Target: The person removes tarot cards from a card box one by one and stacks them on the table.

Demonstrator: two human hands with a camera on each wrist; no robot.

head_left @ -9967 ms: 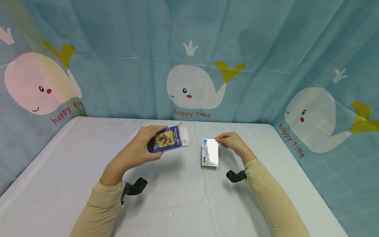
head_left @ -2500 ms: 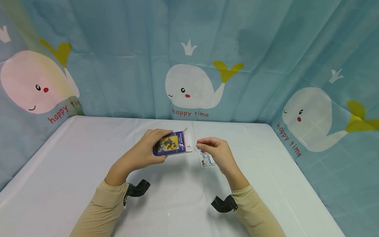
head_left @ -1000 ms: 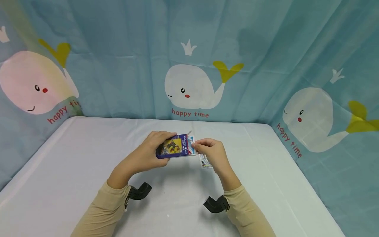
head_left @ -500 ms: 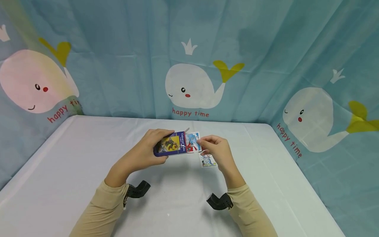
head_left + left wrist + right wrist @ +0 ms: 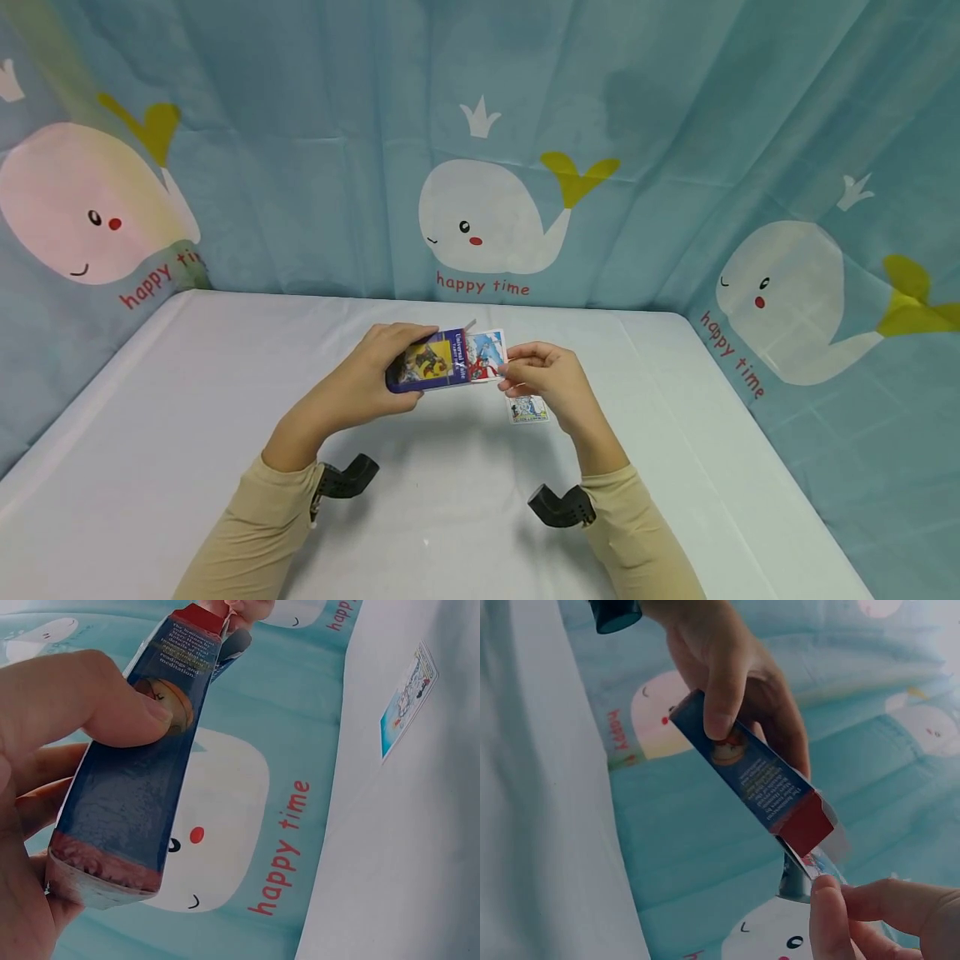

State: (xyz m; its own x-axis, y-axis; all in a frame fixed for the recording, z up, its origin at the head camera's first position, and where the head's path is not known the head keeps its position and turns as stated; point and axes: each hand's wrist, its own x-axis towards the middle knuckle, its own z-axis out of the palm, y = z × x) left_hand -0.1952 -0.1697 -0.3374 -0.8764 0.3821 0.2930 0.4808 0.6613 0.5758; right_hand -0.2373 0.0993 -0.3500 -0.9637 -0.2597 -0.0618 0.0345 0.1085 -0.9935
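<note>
My left hand (image 5: 363,375) grips a blue tarot card box (image 5: 427,362) by its long edges, holding it above the table with the opening toward the right. Out of that open end sticks a card (image 5: 486,356) with a blue, white and red picture. The thumb and fingers of my right hand (image 5: 552,379) pinch the card's outer edge. On the table below lies another tarot card (image 5: 528,408), partly covered by the right hand in the head view. In the left wrist view the thumb presses on the box's side (image 5: 127,787). How many cards are inside is hidden.
A white cloth covers the table (image 5: 450,517). Behind and at both sides hangs a blue curtain (image 5: 315,167) printed with whales. Black wrist cameras sit on the left (image 5: 348,477) and right (image 5: 561,506) forearms.
The right hand has come from the card on the table to the box's open end and pinches a card, which now sticks out farther. The left hand keeps its grip on the box.
</note>
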